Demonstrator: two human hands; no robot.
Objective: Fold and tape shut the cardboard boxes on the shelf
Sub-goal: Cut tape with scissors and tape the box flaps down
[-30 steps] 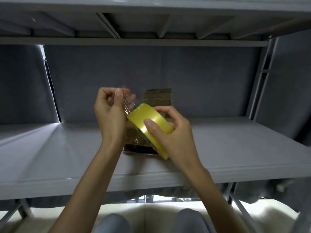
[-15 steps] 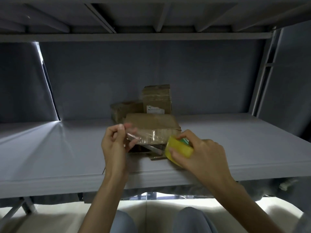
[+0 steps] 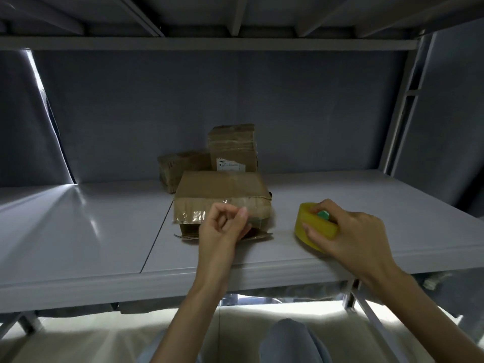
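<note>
A brown cardboard box (image 3: 220,187) lies on the grey shelf (image 3: 104,231), its top flaps folded down and a shiny strip of clear tape (image 3: 195,216) across its front face. My left hand (image 3: 226,227) is right in front of that face with its fingers curled and the thumb tip at the tape's right end; I see nothing held in it. To the right, my right hand (image 3: 348,231) grips a yellow tape roll (image 3: 313,227) with a green cutter, resting on the shelf apart from the box.
Two more cardboard boxes stand behind: a low one (image 3: 183,166) at the left and a taller one (image 3: 233,148) with a white label. An upper shelf (image 3: 209,43) runs overhead. A metal upright (image 3: 403,100) stands at the right.
The tape roll came down from chest height to the box front, then moved right and now rests on the shelf. My left hand lowered the tape end onto the box front.
</note>
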